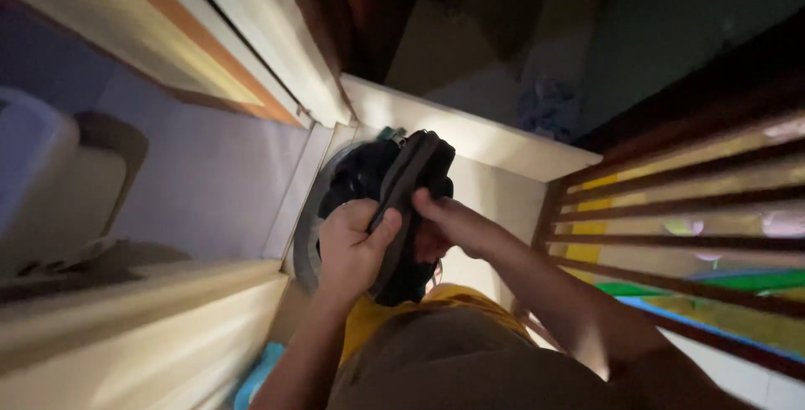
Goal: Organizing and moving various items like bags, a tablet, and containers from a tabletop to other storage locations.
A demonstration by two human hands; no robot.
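My left hand and my right hand both grip a dark, flat shoe or sandal, held sole-edge up in front of my body. The left hand wraps its lower side with the thumb along the edge. On the upper right side, the right hand pinches it with the fingers. More dark material hangs behind and below it, possibly a second shoe or a bag; I cannot tell which in the dim light. The view is steeply tilted.
A pale doorframe with an orange stripe runs along the upper left. A white sill or ledge crosses behind the hands. Brown wooden slats stand at the right. A pale bulky object sits at the far left.
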